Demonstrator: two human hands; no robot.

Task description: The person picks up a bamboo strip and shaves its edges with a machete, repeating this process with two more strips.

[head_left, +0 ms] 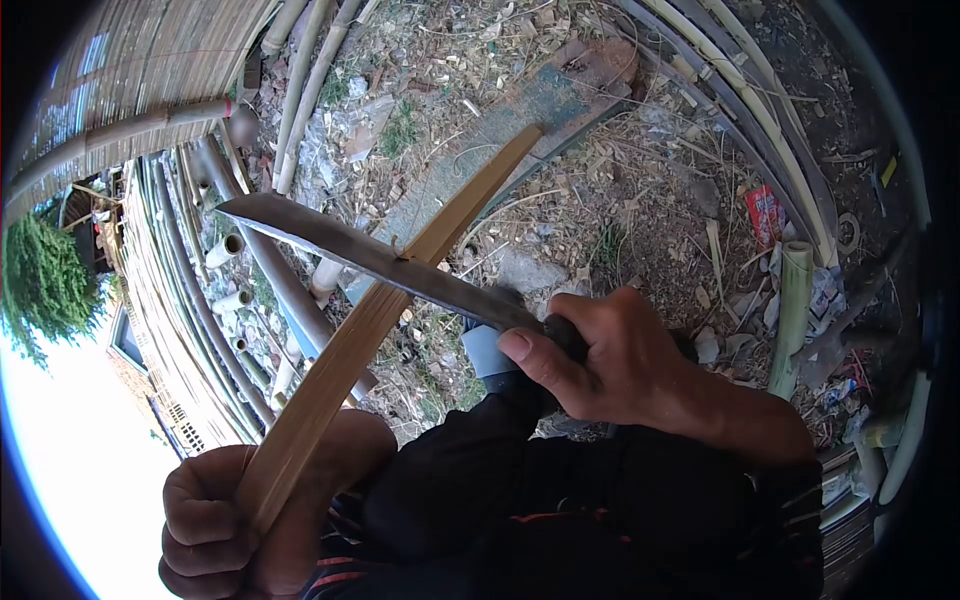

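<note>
My left hand (215,515) is closed around the near end of a split bamboo strip (335,360), which slants up and away to the right. The strip's far end lies over a weathered wooden board (490,150) on the ground. In my right hand (620,350) is the dark handle of a long knife (350,245), thumb laid along the base of the blade. The blade crosses the strip about midway, pointing left, and a small curled shaving (402,250) stands at the crossing. Part of the handle is hidden by my fingers.
Wood chips and shavings cover the ground (640,230). Bamboo poles (270,270) and a slatted bamboo screen (150,60) are on the left. Long bent strips (760,90) curve along the right, near a red wrapper (765,215) and an upright bamboo piece (792,310).
</note>
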